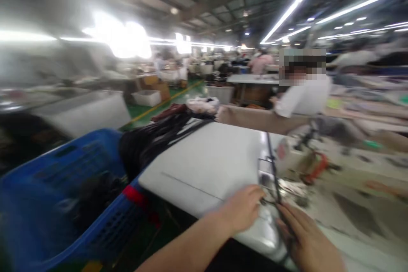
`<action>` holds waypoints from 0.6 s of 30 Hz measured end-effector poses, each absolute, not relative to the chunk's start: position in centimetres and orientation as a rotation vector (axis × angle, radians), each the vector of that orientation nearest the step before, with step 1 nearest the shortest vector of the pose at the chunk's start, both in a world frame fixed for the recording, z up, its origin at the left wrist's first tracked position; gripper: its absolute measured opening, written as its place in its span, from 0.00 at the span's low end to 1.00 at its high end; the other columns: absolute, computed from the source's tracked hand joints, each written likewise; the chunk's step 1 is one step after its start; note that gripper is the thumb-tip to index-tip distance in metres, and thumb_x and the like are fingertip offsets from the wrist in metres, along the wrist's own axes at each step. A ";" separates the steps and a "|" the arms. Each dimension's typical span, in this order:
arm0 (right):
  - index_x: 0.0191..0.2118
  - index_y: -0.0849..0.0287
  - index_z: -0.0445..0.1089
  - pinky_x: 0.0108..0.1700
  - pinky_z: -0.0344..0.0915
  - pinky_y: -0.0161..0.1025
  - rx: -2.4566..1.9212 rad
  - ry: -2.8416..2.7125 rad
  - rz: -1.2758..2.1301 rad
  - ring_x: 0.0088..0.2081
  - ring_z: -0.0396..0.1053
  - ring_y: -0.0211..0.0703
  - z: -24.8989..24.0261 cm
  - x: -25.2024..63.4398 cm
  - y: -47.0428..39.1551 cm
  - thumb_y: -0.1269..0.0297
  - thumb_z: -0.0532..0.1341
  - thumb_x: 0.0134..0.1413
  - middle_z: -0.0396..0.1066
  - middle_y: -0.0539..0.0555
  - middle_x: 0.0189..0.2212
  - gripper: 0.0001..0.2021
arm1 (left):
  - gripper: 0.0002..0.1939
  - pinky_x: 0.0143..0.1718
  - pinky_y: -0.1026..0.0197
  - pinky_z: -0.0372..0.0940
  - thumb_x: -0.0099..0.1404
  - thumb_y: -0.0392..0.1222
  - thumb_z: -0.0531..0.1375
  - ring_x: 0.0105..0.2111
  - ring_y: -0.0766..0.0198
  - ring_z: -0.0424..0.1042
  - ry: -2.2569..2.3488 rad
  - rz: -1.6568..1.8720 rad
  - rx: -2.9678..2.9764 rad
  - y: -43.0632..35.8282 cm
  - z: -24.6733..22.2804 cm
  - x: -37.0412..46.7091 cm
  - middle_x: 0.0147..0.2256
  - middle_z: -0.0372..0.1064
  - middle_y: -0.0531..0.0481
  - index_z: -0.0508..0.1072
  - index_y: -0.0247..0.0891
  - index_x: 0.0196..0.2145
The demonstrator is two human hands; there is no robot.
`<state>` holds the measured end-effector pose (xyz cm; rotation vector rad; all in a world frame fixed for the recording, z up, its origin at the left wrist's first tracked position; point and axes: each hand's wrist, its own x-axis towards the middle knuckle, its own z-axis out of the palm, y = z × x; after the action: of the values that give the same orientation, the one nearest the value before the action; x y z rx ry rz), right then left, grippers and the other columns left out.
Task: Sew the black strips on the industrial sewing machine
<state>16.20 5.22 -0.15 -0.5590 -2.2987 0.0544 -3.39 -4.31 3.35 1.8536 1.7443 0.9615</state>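
A dark narrow strip (273, 165) runs from the far side of the white table (204, 157) down to my right hand (307, 233), whose fingers are wrapped round it. My left hand (244, 208) rests at the table's near edge, just left of the strip, beside the metal parts of a sewing machine (288, 157). Its fingers are pressed together near the metal; what they hold, if anything, is too small and blurred to name.
A blue basket (63, 161) with dark material stands at the left. Black strips (153, 140) hang over the table's left edge. A person in white (306, 95) sits beyond the machine. Red-orange handles (317, 169) lie right of it.
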 end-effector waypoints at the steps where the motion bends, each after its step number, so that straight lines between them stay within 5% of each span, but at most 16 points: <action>1: 0.54 0.51 0.77 0.54 0.76 0.47 -0.609 -2.355 -0.008 0.51 0.77 0.51 -0.1 17.4 4.7 0.49 0.56 0.70 0.79 0.56 0.50 0.18 | 0.21 0.67 0.49 0.62 0.69 0.32 0.54 0.60 0.57 0.68 1.730 0.989 1.852 -4.0 3.2 -3.2 0.59 0.69 0.41 0.70 0.37 0.58; 12: 0.60 0.57 0.74 0.63 0.69 0.50 -0.811 -2.481 0.143 0.60 0.70 0.52 1.4 17.3 2.9 0.62 0.59 0.69 0.74 0.59 0.58 0.18 | 0.24 0.67 0.47 0.62 0.67 0.33 0.60 0.62 0.54 0.67 1.636 0.788 2.114 -0.6 1.3 -2.8 0.62 0.65 0.40 0.67 0.38 0.61; 18: 0.62 0.55 0.72 0.62 0.70 0.51 -0.794 -2.431 0.250 0.59 0.70 0.53 1.4 17.4 3.2 0.66 0.58 0.68 0.75 0.58 0.58 0.19 | 0.13 0.62 0.47 0.67 0.70 0.35 0.60 0.57 0.53 0.69 1.697 0.630 2.336 1.1 1.4 -1.3 0.55 0.69 0.40 0.71 0.36 0.52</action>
<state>17.44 3.19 1.37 -0.7936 -2.4312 0.2498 -1.27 1.12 1.41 2.3356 1.6969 0.6297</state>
